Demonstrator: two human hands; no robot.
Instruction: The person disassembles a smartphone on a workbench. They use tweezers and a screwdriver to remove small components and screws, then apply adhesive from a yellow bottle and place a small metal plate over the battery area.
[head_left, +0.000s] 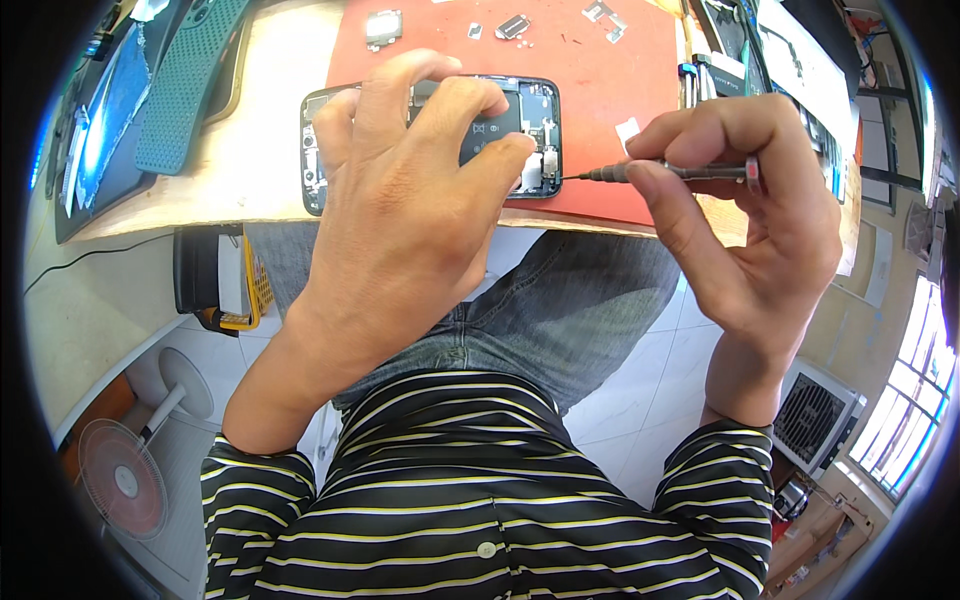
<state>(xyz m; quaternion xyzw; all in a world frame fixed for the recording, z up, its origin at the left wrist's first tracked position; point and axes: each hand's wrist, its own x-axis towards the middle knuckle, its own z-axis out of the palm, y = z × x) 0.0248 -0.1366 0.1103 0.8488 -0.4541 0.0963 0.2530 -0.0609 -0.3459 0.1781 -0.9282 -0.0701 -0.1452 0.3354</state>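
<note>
An opened smartphone (548, 110) lies sideways on the bench, its black battery and inner boards showing. My left hand (400, 190) spans it from above, fingers curled over the far edge and thumb pressing near its right end. Much of the phone's middle is hidden under this hand. A slim precision screwdriver (680, 172) is pinched between the thumb and fingers of my right hand (750, 200). It lies nearly level, and its thin tip points left at the phone's lower right corner. Whether the tip touches the phone, I cannot tell.
The phone lies partly on a red mat (610, 90). Along the far side are a silver metal plate (384, 28), a small dark module (513, 27) and tiny screws. A green perforated phone case (190, 90) leans at the left. Tools and papers crowd the right.
</note>
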